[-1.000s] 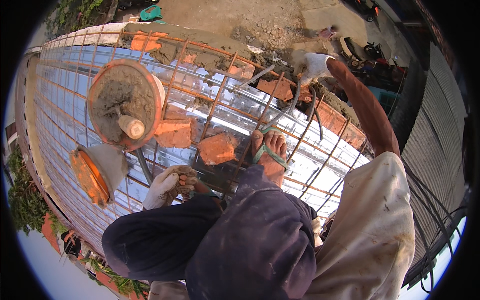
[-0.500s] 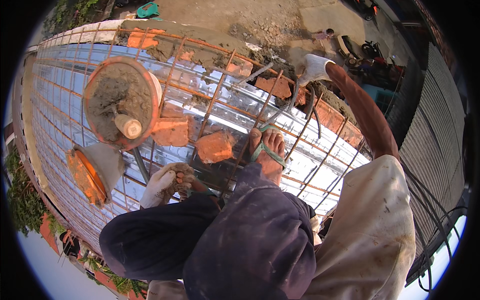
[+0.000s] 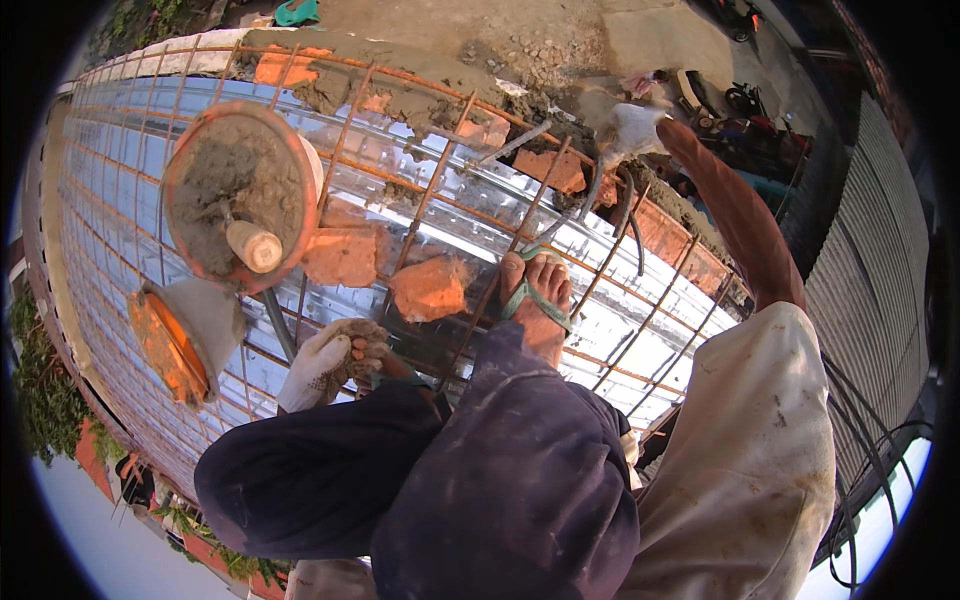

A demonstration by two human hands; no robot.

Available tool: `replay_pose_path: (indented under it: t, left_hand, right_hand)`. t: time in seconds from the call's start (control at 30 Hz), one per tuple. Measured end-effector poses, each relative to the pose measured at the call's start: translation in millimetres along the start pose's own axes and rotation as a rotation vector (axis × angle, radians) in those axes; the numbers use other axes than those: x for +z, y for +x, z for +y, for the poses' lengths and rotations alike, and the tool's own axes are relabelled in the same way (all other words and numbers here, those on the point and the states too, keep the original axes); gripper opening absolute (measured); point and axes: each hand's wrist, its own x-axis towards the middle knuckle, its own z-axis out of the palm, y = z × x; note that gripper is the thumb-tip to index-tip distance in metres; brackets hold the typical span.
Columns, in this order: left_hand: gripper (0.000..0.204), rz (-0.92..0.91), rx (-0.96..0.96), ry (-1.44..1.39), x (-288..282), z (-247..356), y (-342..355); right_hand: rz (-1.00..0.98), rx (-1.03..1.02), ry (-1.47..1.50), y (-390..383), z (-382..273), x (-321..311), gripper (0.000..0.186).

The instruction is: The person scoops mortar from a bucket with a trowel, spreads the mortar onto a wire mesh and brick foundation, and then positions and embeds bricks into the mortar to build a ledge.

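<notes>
My left hand [image 3: 312,372], in a white glove with a dirty palm, is beside the toes of my left foot [image 3: 368,352]. Its fingers are curled; what they grip, if anything, is hidden. My right hand [image 3: 636,132], also gloved, reaches to the mortar-covered far edge of the brickwork. Motion blur smears its fingers, so its grip is unclear. Close to it, grey bent bars [image 3: 590,190] rise beside the bricks. A round bucket [image 3: 180,205] of wet mortar [image 3: 245,170] stands at left, a wooden-handled tool [image 3: 253,246] stuck in it.
Rusty rebar mesh [image 3: 430,190] spans shiny metal sheeting [image 3: 620,300]. Two loose brick pieces, one broken [image 3: 430,290], lie near my sandalled right foot [image 3: 540,300]. A tipped grey container with an orange interior [image 3: 175,340] sits below the bucket. Corrugated roofing [image 3: 865,270] and dark cables [image 3: 860,440] are at right.
My right hand is more blurred than before and sits slightly lower at the mortared edge. My left hand stays by the foot. The view has shifted slightly; the bucket and bricks look undisturbed.
</notes>
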Motion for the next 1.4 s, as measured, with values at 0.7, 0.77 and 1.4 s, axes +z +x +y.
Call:
replay_pose_path:
  t: [0.7, 0.77, 1.4]
  left_hand:
    - [0.065, 0.019, -0.008, 0.038, 1, 2, 3]
    - [0.066, 0.019, -0.009, 0.050, -1, 2, 4]
    - [0.064, -0.006, 0.069, 0.053, -7, 0, -1]
  right_hand:
    - [0.011, 0.003, -0.030, -22, -24, 6, 0.045]
    - [0.095, -0.103, -0.091, -14, -14, 16, 0.044]
    - [0.173, -0.038, -0.252, -16, 8, 43, 0.030]
